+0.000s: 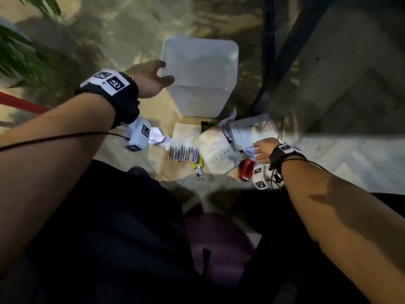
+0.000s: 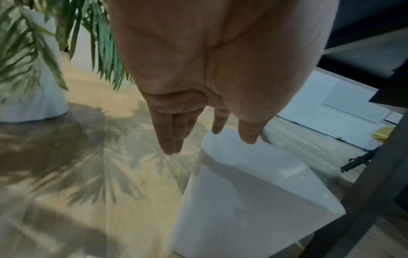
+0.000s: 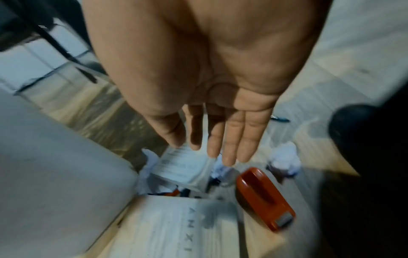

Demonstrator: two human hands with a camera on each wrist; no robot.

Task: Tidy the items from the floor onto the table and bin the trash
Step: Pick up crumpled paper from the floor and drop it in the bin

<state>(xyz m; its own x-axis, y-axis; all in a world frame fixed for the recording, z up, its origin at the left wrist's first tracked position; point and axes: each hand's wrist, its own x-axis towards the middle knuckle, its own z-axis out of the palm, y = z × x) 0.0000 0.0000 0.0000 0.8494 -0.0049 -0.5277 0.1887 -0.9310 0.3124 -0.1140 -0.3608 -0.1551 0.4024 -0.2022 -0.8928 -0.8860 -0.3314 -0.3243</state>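
A white bin (image 1: 199,77) stands on the wooden floor. My left hand (image 1: 153,77) hovers at its near-left corner with fingers (image 2: 170,136) straight and nothing in it; contact with the bin rim (image 2: 243,157) is unclear. In front of the bin lies a pile: a pale book (image 1: 219,152), an open notebook (image 1: 252,130), a red stapler (image 1: 247,170), a flat box of pencils (image 1: 184,152), keys (image 1: 199,172) and crumpled paper (image 1: 156,138). My right hand (image 1: 262,151) hangs over the pile, empty, fingers (image 3: 234,139) straight, above the stapler (image 3: 264,197) and a paper ball (image 3: 286,162).
A grey table (image 1: 350,73) with a dark leg (image 1: 285,55) stands to the right of the bin. A potted palm (image 2: 33,52) in a white pot is at the far left. My dark-trousered legs (image 1: 109,227) fill the near floor.
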